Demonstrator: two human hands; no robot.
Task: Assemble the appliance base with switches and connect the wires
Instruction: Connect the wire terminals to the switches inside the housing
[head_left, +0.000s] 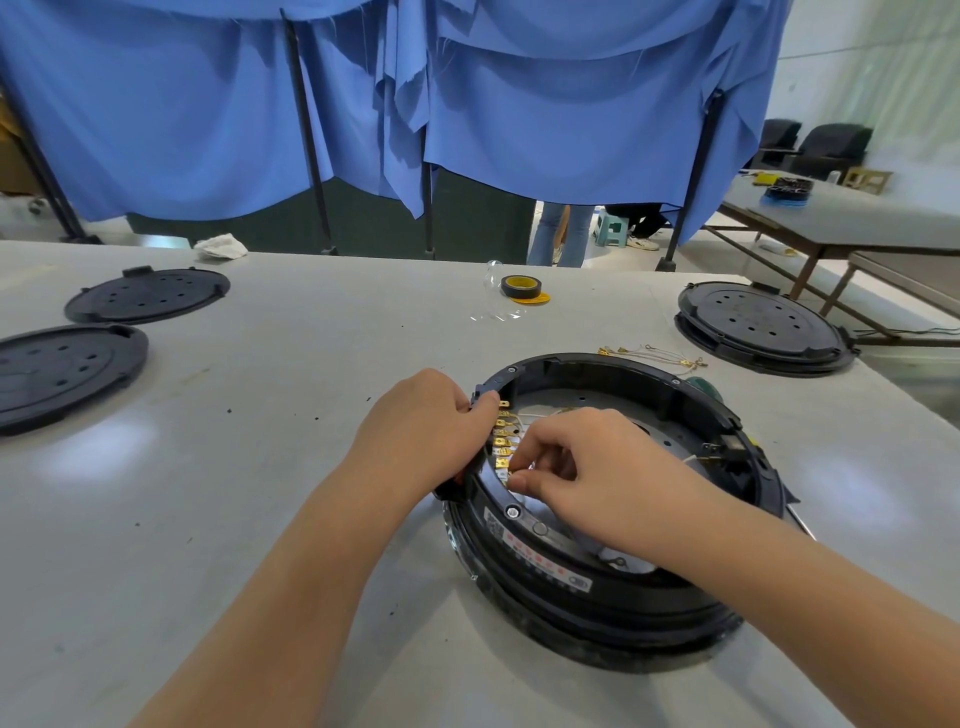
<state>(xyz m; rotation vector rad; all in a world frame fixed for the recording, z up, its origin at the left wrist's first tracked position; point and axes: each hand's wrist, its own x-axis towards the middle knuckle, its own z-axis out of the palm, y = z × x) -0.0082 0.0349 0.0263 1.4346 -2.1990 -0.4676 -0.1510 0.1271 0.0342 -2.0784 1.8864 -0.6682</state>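
Left hand (423, 426) grips the rim of the black round base (613, 519) at mid-table — likely bracing it so it won't turn. Right hand (576, 470) reaches inside, fingertips pinching at the row of brass terminals (503, 439) — probably seating a wire. The base lies open, shiny metal plate showing inside.

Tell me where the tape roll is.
In the head view the tape roll lies on the table's far side, just right of centre, beyond the open base and left of the stacked base.
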